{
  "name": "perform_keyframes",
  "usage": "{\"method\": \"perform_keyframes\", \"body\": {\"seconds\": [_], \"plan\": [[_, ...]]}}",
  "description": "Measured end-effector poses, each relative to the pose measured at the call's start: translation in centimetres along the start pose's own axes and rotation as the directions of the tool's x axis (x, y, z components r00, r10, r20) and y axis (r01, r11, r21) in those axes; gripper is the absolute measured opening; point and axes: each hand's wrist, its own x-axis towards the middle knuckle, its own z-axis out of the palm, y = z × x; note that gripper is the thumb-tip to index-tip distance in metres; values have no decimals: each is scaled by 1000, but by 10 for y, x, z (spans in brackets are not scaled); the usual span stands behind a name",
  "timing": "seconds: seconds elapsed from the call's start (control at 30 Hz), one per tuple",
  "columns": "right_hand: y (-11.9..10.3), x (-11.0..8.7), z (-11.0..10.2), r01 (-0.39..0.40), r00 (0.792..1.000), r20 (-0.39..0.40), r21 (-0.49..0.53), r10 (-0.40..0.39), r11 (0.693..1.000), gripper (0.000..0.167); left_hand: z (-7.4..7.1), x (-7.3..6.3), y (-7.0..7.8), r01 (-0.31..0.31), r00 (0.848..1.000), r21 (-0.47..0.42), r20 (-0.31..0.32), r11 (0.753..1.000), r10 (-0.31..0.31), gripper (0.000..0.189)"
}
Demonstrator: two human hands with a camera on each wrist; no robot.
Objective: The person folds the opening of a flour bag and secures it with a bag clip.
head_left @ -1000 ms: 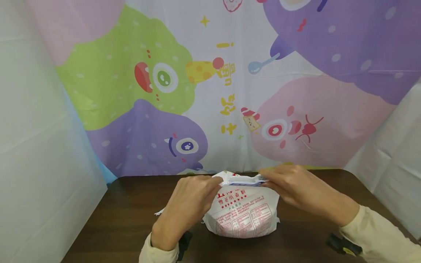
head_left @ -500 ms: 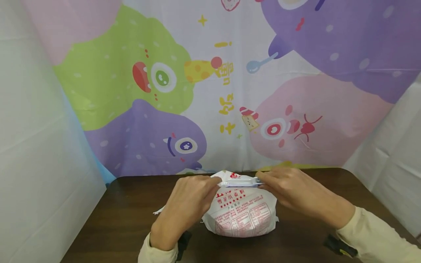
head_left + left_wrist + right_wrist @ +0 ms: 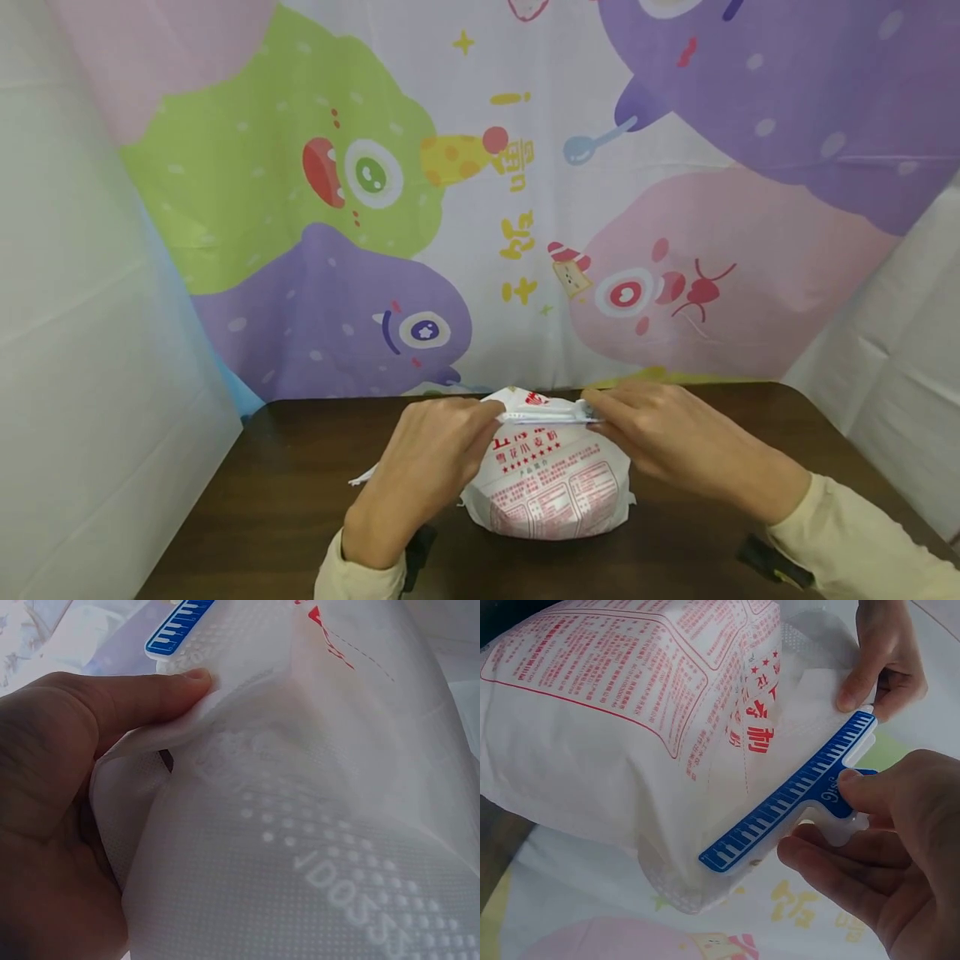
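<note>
A white flour bag [image 3: 555,487] with red print stands on the dark table, its top folded over. My left hand [image 3: 438,450] pinches one end of that fold between thumb and fingers; the left wrist view shows the thumb pressing on the embossed white material. At the fold's other end, my right hand [image 3: 682,437] grips the handle of a blue and white bag clip [image 3: 787,799] with a piano-key pattern. The clip lies along the folded edge, its tip near the bag's corner and its other end close to the left thumb. Its underside is hidden.
The dark wooden table [image 3: 300,500] extends on both sides of the bag. Behind it hangs a cartoon-printed cloth [image 3: 525,350], with white cloth walls [image 3: 112,375] at the sides. A small white scrap [image 3: 363,477] shows beside the left wrist.
Both hands have shifted slightly left in the head view. The clip has tilted, so less of its blue face shows there. Both hands keep their hold.
</note>
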Motion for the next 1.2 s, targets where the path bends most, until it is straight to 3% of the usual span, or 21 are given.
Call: {"method": "perform_keyframes", "body": {"seconds": [0.2,0.4,0.5,0.7,0.93,1.2], "plan": [[-1,-2,3,-54,999,-2,-4,54,999,44,-3,-1,-3,46,999,-12,20,999,-46,9],[-1,-4,6,-181,982,56,47,178,982,26,-14,-9,-14,146,985,-73,99,987,-138,7],[0,-2,5,-208,976,82,55,204,977,27,-15,-9,-16,124,989,-94,96,988,-115,11],[14,9,1,-175,981,111,151,160,973,23,-13,-3,-14,81,997,-54,21,995,-80,31],[23,16,-3,-217,966,188,223,176,951,25,-12,0,-11,64,997,-22,-31,998,-65,31],[21,11,-3,-161,983,128,234,134,959,23,-10,-2,-9,63,997,-29,-33,998,-64,33]]}}
